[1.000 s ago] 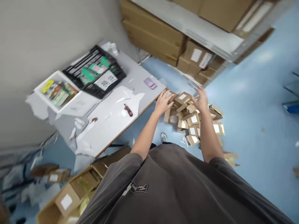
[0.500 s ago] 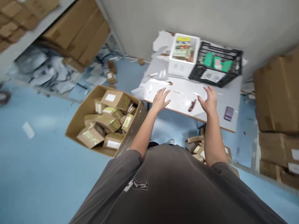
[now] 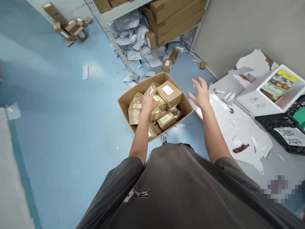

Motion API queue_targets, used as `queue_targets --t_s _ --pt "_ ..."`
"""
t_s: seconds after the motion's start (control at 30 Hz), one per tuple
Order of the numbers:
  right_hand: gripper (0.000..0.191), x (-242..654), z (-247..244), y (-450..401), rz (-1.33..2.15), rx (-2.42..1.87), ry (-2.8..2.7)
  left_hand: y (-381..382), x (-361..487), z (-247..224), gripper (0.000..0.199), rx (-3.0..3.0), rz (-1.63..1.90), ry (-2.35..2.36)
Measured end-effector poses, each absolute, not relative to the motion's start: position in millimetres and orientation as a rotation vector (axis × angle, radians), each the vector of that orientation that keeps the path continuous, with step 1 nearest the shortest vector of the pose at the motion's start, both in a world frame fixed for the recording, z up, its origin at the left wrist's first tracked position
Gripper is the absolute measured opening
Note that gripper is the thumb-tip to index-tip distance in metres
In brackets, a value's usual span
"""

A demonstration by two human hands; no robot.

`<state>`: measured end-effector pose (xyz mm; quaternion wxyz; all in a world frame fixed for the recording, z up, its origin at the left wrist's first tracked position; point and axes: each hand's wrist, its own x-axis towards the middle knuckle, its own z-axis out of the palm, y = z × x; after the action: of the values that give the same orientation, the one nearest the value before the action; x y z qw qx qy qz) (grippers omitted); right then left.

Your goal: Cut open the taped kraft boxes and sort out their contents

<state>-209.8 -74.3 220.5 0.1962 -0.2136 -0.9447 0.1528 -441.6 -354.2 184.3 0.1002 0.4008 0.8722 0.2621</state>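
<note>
Directly ahead stands a large open carton [image 3: 126,105] filled with several small taped boxes. My left hand [image 3: 149,103] is over these boxes, fingers apart, with nothing held; whether it touches one I cannot tell. One box with a white label [image 3: 169,92] lies on top, just right of that hand. Beyond the carton's right edge, my right hand [image 3: 200,93] hangs in the air near the table's corner, its fingers spread and holding nothing.
At right is a table [image 3: 257,165] with paper scraps, a red-and-black cutter [image 3: 240,148], a white bin [image 3: 257,101] and a black crate [image 3: 274,130]. A metal shelf [image 3: 116,47] holds cartons. Small boxes [image 3: 71,30] lie on the floor at upper left.
The view has turned left, so the carton now sits in the middle and the table at right. My left hand has gone from above the table to over the carton. Both hands remain open.
</note>
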Motion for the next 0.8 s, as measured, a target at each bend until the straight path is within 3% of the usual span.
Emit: queue_targets --t_s 0.27,0.53,0.8 --pt "0.095 -301 170 -68 0.607 -0.592 -2.860 -340 -476 139 0.088 1.034 0.723 2.523" --pt "0.108 -333 54 -42 0.807 -0.701 -3.268 -269 -514 45 0.091 0.896 0.626 2.390" --pt "0.097 -325 -46 -49 0.568 -0.645 -3.356 -151 -592 -52 0.103 0.807 0.376 2.255"
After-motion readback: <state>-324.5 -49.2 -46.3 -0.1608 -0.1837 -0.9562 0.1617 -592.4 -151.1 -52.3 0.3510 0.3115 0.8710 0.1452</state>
